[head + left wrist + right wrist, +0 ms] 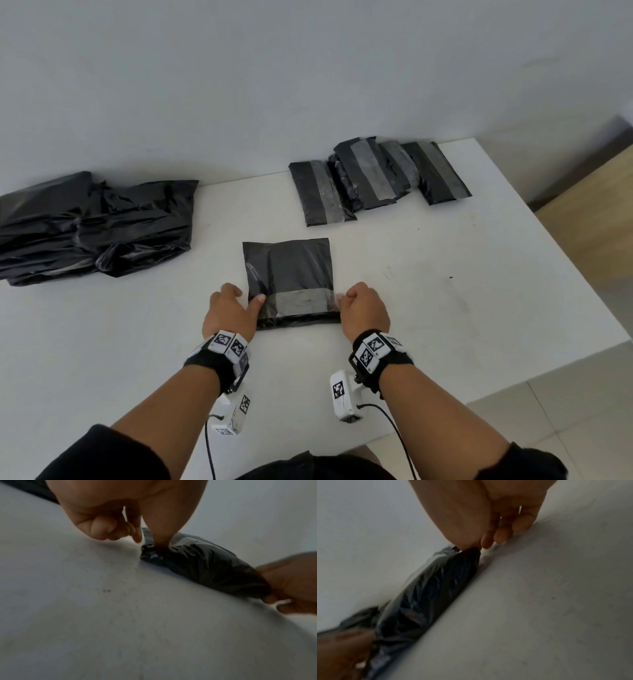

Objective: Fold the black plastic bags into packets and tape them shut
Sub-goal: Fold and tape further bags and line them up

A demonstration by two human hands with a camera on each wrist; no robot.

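Black bag (pixel 289 274), partly folded: flat on the white table (pixel 445 308), front centre, its near edge turned up into a thick fold crossed by a strip of clear tape (pixel 301 300); left hand (pixel 230 313) pinching the fold's left end, thumb on top, remaining fingers curled; right hand (pixel 364 313) pinching the right end, fingers curled.
Taped packets (pixel 376 178): several, black, overlapping in a row at the table's far right, well apart from the bag.
Unfolded bags (pixel 92 226): crumpled black heap, far left, against the wall (pixel 308 68).
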